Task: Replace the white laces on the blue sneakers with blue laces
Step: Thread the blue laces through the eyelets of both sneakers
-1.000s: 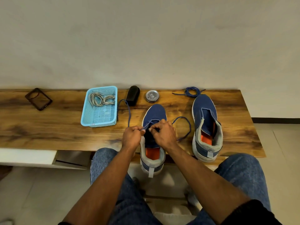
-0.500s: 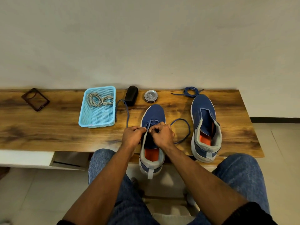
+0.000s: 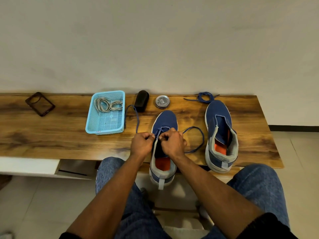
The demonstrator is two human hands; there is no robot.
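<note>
Wood-grain tabletop (image 3: 51,135) runs across my head view, its near edge just under my wrists and its right corner ending beside the tiled floor. My left hand (image 3: 141,144) and right hand (image 3: 172,144) sit knuckle to knuckle over the nearer blue knit sneaker with the orange insole (image 3: 164,121), whose heel hangs off the table's front edge. Both hands are curled tight, each pinching a strand of the dark blue lace (image 3: 195,140) at the eyelets; one tail loops out to the right between the shoes, the other trails left (up toward the black oblong object (image 3: 141,100)). The second blue sneaker (image 3: 219,121) stands unlaced near the right edge, a coiled blue lace (image 3: 205,97) at its toe. Pale old laces (image 3: 107,104) lie in the light-blue mesh plastic basket (image 3: 105,125). A round silver tin (image 3: 162,101) sits by the wall, a dark phone case (image 3: 40,104) far left, with bare wood between.
</note>
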